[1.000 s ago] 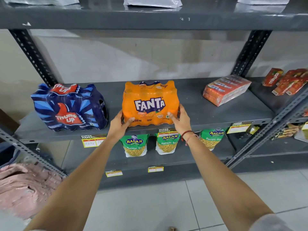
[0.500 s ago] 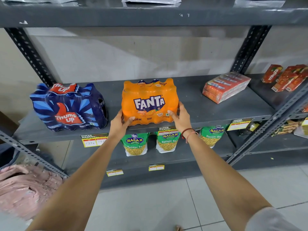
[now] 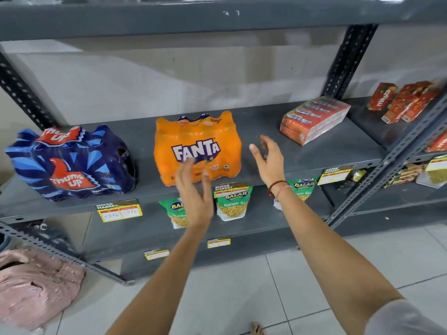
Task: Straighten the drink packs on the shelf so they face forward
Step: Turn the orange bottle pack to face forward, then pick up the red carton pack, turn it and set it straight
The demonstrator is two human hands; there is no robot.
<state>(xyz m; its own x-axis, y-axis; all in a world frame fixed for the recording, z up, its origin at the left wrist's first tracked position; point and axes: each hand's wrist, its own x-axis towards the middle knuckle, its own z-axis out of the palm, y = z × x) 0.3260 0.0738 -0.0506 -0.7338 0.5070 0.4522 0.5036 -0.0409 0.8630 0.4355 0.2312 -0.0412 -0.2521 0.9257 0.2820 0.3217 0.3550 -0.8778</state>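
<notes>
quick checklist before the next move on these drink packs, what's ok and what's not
1. Left hand free of any pack: ok, open in front of the Fanta pack.
2. Right hand free: ok, open and apart from the pack's right side.
3. Fanta pack faces forward: ok, logo reads towards the camera.
4. Fanta pack seated on the shelf: ok, behind the front edge.
5. Thums Up pack faces forward: not ok, it sits turned, its end showing on the right.
6. Red carton pack faces forward: not ok, it lies at an angle.
</notes>
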